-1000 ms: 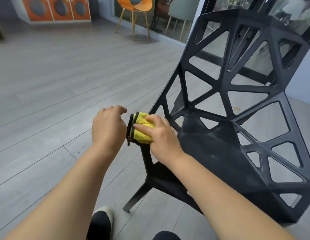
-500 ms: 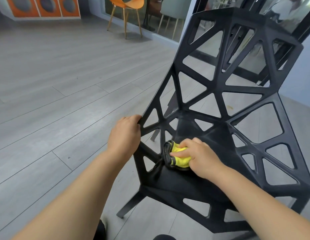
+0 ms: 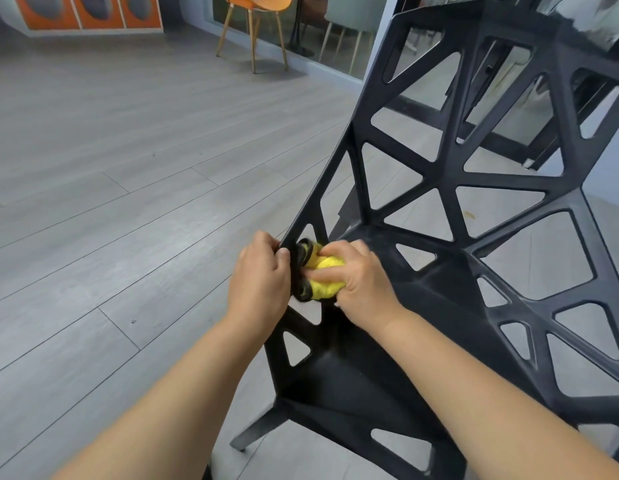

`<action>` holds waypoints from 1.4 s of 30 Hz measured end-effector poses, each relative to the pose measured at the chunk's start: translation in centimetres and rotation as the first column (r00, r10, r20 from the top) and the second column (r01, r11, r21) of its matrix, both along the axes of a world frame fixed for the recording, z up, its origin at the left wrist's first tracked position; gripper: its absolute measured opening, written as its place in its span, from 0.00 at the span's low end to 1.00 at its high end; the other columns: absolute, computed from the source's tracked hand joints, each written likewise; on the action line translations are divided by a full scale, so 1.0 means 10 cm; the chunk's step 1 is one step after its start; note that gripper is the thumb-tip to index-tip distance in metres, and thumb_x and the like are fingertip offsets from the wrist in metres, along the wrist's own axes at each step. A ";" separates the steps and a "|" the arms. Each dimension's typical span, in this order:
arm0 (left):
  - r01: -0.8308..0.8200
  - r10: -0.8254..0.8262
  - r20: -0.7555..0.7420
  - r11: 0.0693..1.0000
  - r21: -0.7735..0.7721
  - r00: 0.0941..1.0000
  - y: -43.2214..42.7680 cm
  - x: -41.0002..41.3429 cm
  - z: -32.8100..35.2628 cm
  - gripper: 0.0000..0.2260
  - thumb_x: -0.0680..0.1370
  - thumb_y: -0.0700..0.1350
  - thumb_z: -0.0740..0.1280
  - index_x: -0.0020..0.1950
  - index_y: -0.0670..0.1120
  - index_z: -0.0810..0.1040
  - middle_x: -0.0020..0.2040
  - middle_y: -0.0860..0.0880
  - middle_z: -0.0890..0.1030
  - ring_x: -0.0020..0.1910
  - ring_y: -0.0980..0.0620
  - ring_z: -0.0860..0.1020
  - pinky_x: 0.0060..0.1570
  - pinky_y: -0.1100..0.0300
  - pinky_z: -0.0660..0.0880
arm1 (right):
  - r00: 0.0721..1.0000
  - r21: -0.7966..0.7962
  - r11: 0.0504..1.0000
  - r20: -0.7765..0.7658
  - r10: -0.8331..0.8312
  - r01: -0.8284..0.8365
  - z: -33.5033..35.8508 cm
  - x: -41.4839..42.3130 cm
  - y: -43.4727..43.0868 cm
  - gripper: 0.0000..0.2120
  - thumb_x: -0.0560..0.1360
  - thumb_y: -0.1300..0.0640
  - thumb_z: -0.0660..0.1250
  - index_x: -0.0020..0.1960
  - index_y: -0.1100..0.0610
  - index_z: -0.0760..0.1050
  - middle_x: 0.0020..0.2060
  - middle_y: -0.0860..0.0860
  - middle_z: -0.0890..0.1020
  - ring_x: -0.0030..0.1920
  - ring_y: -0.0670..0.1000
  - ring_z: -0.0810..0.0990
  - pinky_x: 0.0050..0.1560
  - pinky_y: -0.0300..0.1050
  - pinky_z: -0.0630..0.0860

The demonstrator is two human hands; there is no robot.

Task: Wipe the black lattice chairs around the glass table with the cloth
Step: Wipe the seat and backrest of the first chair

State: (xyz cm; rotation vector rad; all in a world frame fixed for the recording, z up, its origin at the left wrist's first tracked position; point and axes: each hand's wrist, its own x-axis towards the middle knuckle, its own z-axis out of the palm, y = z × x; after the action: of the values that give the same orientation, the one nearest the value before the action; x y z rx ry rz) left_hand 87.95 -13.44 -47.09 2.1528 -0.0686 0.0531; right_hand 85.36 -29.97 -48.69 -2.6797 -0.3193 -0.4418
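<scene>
The step in hand is wiping one black lattice chair, at the side of its seat that lies to the person's left. The right hand is clenched round the bunched yellow cloth (black-trimmed, by the look of it) and presses it against a slanting strut of the chair where lattice meets seat. The left hand grasps that same strut from the chair's outer side, fingers curled over its edge, just beside the cloth. I cannot tell how much of the lattice is already clean. The next move, I judge, calls for dragging the cloth firmly along the strut, with the bracing hand kept clear of its path.
</scene>
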 end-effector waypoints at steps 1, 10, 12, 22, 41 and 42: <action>-0.013 0.013 0.009 0.999 0.037 1.000 -0.02 0.00 -0.01 0.04 0.81 0.47 0.56 0.49 0.47 0.67 0.44 0.49 0.73 0.45 0.48 0.70 0.40 0.54 0.66 | 0.997 0.009 0.998 -0.018 -0.069 0.070 0.02 0.04 -0.08 0.15 0.71 0.64 0.67 0.50 0.47 0.83 0.51 0.46 0.75 0.50 0.58 0.72 0.52 0.56 0.73; -0.084 0.069 0.117 0.987 0.134 0.991 -0.07 0.00 -0.07 0.05 0.81 0.47 0.54 0.47 0.47 0.65 0.40 0.52 0.70 0.43 0.50 0.67 0.39 0.57 0.63 | 0.765 -0.263 0.789 -0.210 -0.608 0.555 0.07 0.64 -0.84 0.17 0.79 0.47 0.58 0.65 0.50 0.71 0.56 0.55 0.70 0.55 0.61 0.69 0.57 0.51 0.68; -0.088 0.071 0.130 0.987 0.132 0.989 -0.06 0.02 -0.09 0.06 0.81 0.47 0.55 0.47 0.47 0.65 0.40 0.52 0.70 0.43 0.50 0.68 0.39 0.57 0.64 | 0.715 -0.243 0.746 -0.218 -0.665 0.620 0.03 0.74 -0.85 0.16 0.78 0.48 0.61 0.64 0.51 0.69 0.56 0.56 0.70 0.55 0.61 0.69 0.53 0.51 0.68; -0.112 0.088 0.158 0.982 0.151 0.984 -0.06 -0.03 -0.09 0.06 0.81 0.47 0.55 0.46 0.47 0.65 0.41 0.51 0.71 0.43 0.50 0.67 0.40 0.57 0.62 | 0.810 -0.144 0.871 -0.322 -0.490 0.470 -0.08 0.51 -0.60 0.29 0.75 0.66 0.58 0.70 0.42 0.66 0.67 0.50 0.68 0.60 0.58 0.67 0.60 0.54 0.70; -0.124 0.108 0.177 0.989 0.081 0.978 -0.04 -0.13 -0.07 0.10 0.82 0.48 0.51 0.44 0.47 0.67 0.38 0.51 0.71 0.42 0.50 0.67 0.39 0.56 0.62 | 0.943 0.304 0.903 0.039 -0.329 0.303 0.65 0.27 -0.06 0.24 0.73 0.65 0.63 0.67 0.51 0.73 0.54 0.50 0.76 0.55 0.52 0.73 0.52 0.44 0.72; -0.124 0.112 0.177 0.990 0.059 0.978 -0.04 -0.12 -0.08 0.11 0.82 0.48 0.51 0.44 0.47 0.67 0.37 0.51 0.71 0.42 0.50 0.67 0.39 0.56 0.62 | 0.951 0.353 0.892 0.021 -0.309 0.282 0.69 0.46 -0.02 0.25 0.74 0.66 0.62 0.69 0.51 0.70 0.57 0.51 0.73 0.56 0.52 0.73 0.53 0.42 0.71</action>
State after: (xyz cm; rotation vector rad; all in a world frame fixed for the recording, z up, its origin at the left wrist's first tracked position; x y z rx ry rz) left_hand 86.77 -13.83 -47.90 2.2164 -0.0435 0.3114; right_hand 89.96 -30.17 -41.76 -2.3686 0.1432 -0.6292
